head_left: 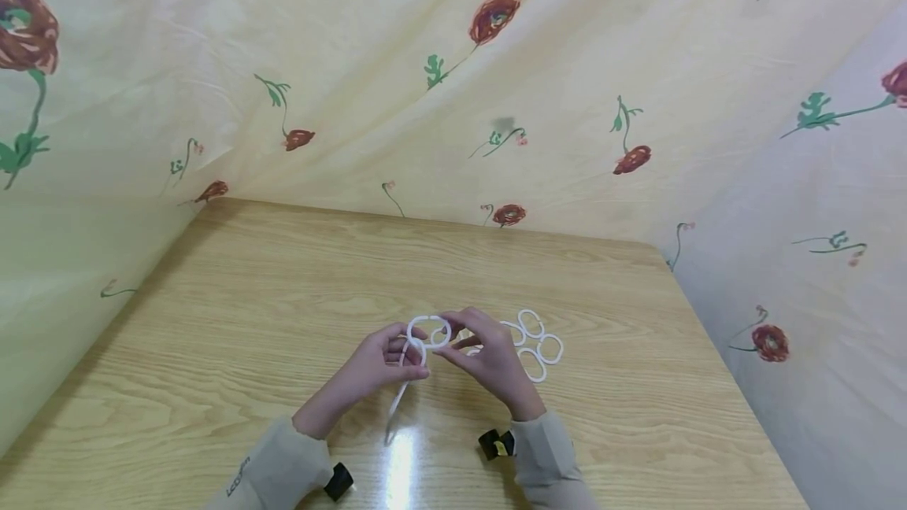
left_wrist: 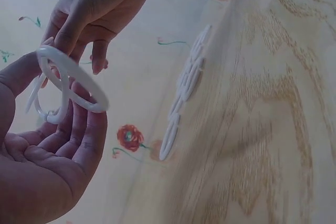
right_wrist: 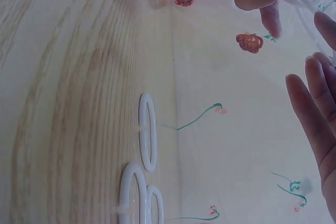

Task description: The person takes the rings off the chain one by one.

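Note:
In the head view, my left hand (head_left: pixel 379 360) pinches a white oval ring (head_left: pixel 423 354) between thumb and fingers. Looped with it is a second white ring (head_left: pixel 409 329), gripped at its right side by the thumb and fingertips of my right hand (head_left: pixel 492 349). A thin white strand (head_left: pixel 398 400), seen edge-on, hangs below the left hand. Up close in the left wrist view, the linked rings (left_wrist: pixel 63 85) cross each other between both hands; a small split shows in one ring. The right wrist view catches only part of my right hand (right_wrist: pixel 317 114).
Several loose white rings (head_left: pixel 561 349) lie on the wooden table (head_left: pixel 283 290), right of and partly behind the right hand. Patterned floral cloth (head_left: pixel 383 101) surrounds the table at back and sides. Black wrist cameras (head_left: pixel 340 482) sit at both sleeves.

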`<state>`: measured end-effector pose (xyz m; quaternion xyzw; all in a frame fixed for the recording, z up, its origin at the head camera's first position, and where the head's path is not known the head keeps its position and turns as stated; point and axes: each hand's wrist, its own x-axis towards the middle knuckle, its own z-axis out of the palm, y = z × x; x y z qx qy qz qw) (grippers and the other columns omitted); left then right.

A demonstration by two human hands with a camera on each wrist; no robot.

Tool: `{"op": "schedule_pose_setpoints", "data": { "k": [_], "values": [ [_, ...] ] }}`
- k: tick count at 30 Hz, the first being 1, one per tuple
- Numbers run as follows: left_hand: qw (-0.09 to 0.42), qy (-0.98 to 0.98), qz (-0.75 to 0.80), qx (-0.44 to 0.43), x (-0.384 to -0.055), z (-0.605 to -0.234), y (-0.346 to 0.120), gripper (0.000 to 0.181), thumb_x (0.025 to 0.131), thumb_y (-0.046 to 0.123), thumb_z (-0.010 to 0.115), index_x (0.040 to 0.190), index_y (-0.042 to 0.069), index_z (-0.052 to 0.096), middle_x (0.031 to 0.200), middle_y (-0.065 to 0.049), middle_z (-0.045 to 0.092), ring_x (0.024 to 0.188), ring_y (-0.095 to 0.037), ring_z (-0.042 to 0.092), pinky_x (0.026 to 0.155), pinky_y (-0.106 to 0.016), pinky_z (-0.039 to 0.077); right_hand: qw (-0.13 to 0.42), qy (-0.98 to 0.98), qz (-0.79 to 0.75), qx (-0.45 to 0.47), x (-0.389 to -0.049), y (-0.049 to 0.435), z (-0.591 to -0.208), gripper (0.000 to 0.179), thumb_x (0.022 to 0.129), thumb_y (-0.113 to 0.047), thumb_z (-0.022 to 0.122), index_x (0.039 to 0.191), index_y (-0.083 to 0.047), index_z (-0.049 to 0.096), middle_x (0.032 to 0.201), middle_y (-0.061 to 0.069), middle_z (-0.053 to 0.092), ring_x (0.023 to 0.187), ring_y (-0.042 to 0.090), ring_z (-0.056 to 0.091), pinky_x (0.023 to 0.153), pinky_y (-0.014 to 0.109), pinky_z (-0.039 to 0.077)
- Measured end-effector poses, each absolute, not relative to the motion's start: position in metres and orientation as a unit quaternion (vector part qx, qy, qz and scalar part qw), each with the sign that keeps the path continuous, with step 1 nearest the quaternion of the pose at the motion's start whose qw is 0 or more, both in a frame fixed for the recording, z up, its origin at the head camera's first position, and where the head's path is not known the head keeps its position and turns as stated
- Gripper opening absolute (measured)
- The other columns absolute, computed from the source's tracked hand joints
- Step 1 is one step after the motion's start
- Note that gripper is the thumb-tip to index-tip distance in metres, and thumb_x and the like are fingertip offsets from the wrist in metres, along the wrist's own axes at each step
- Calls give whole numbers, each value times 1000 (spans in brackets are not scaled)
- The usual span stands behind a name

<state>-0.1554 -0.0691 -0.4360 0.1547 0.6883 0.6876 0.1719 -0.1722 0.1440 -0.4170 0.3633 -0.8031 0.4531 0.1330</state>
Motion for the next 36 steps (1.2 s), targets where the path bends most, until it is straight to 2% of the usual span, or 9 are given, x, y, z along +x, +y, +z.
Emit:
{"op": "schedule_pose_setpoints", "data": {
  "k": [3, 12, 22, 28, 36],
  "values": [
    [171, 689, 684, 165, -156, -437, -69, 53, 81, 8, 77, 123, -10, 50, 85, 2, 64, 80, -7, 63, 73, -19, 56, 135, -804, 453, 360, -172, 144, -417, 44, 76, 2, 79, 117, 1, 64, 92, 16, 66, 85, 25, 66, 67, 23, 61],
    [160, 702, 675, 164, -154, -439, -70, 46, 82, 5, 75, 115, -15, 51, 85, -6, 66, 79, -7, 63, 73, -18, 56, 140, -803, 460, 352, -172, 146, -417, 43, 77, -1, 78, 118, 0, 64, 91, 15, 65, 85, 24, 65, 65, 27, 62],
    [154, 717, 662, 157, -154, -439, -73, 48, 84, 11, 74, 121, -12, 53, 91, -12, 68, 87, -14, 65, 80, -20, 56, 153, -799, 461, 353, -172, 148, -416, 43, 75, 0, 79, 116, 1, 65, 89, 13, 65, 83, 23, 64, 64, 27, 62],
    [146, 721, 658, 159, -155, -441, -75, 49, 86, 13, 74, 122, -12, 52, 97, -19, 69, 92, -16, 67, 83, -22, 57, 150, -805, 461, 342, -171, 149, -415, 42, 76, 0, 79, 116, 1, 65, 89, 12, 64, 83, 23, 63, 65, 25, 61],
    [157, 715, 667, 139, -156, -440, -78, 53, 87, 17, 73, 125, -13, 51, 109, -25, 67, 101, -26, 69, 86, -26, 59, 151, -807, 460, 338, -170, 151, -415, 42, 77, 0, 79, 116, 2, 65, 89, 15, 64, 83, 23, 64, 65, 23, 61]
  ]
}}
